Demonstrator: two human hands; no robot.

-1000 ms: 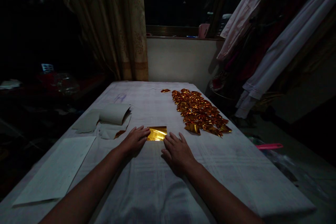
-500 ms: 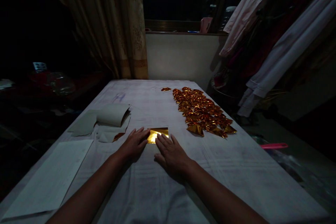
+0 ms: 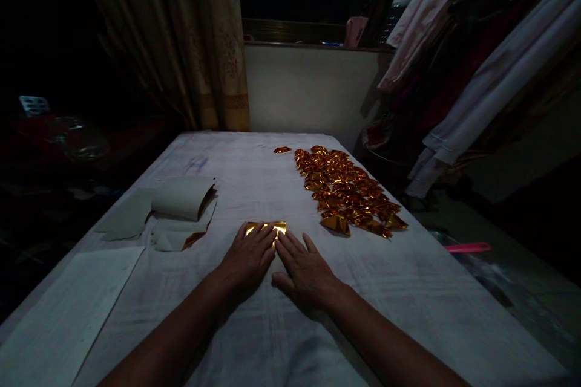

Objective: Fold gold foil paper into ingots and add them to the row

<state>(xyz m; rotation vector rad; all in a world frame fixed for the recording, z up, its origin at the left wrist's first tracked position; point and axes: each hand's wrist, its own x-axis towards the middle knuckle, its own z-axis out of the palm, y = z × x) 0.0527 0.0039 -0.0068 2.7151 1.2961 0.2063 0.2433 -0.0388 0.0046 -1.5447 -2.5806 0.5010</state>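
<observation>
A small rectangle of shiny gold foil paper (image 3: 280, 227) lies flat on the cloth-covered table (image 3: 254, 187), its near part hidden under my fingers. My left hand (image 3: 249, 254) rests palm down across it with fingers stretched out. Beside it, my right hand (image 3: 305, 266) also lies flat, fingertips on the foil's right part and thumb spread apart. The fingertips of both hands are close together. To the right sits a pile of folded gold foil pieces (image 3: 342, 187), with a single folded piece (image 3: 282, 149) apart from it.
Left of my hands lie curled pale sheets (image 3: 179, 199), one with a gold-coloured underside, and a large flat white sheet (image 3: 68, 308). Clothes (image 3: 481, 97) hang at the right. A pink handle (image 3: 467, 248) sticks out past the table's right edge. Behind are a curtain (image 3: 213, 72) and a pink cup (image 3: 355, 31).
My left hand has moved rightward from the foil's left edge to lie over it, next to my right hand. The view has shifted slightly. The folded pile is unchanged.
</observation>
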